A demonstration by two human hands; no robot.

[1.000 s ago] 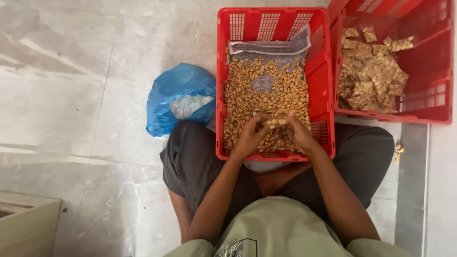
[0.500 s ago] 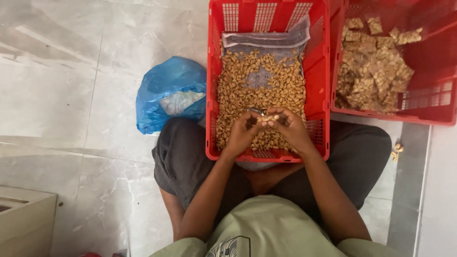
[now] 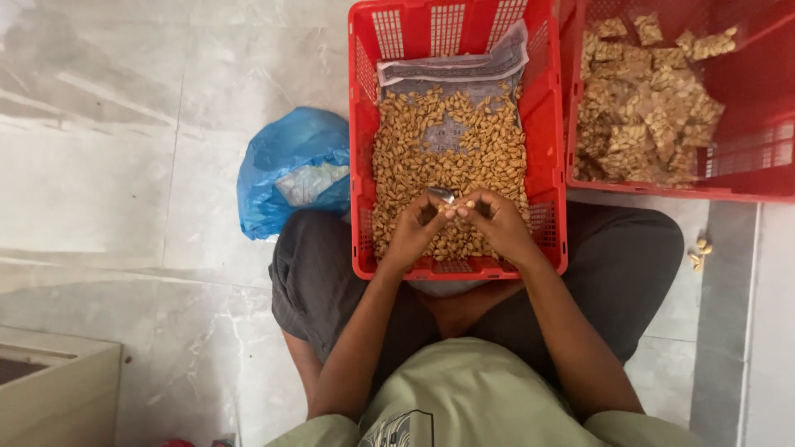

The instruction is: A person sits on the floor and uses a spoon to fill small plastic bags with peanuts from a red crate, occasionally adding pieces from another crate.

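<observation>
Two hands meet over the near end of a red plastic crate (image 3: 364, 165) that rests on the seated person's lap, above a pale marbled tile floor (image 3: 124, 165). Both forearms come up from the near edge of the view and converge, wrists bent inward. The left hand (image 3: 414, 232) is curled nearly shut, its fingertips pinching a small greyish metal piece (image 3: 440, 195), probably a blade or scrap of foil, though it is too small to tell; its long axis seems to run left to right, tilted slightly away. The right hand (image 3: 497, 228) is likewise cupped close, fingertips pressed on a single pale nut (image 3: 469, 204) held just beside the metal piece, touching or almost touching it.

Under the hands the crate holds a heap of loose tan nuts (image 3: 447, 149) spread over a clear plastic bag (image 3: 451, 70) whose open end lies toward the far wall of the crate. Just right, a second red crate (image 3: 745, 178) holds flat brownish slabs (image 3: 638, 108). Left of the knee lies a crumpled blue plastic bag (image 3: 290, 170). A few stray nuts (image 3: 700, 252) sit on the floor at right, and a beige box corner (image 3: 58, 397) shows near left
</observation>
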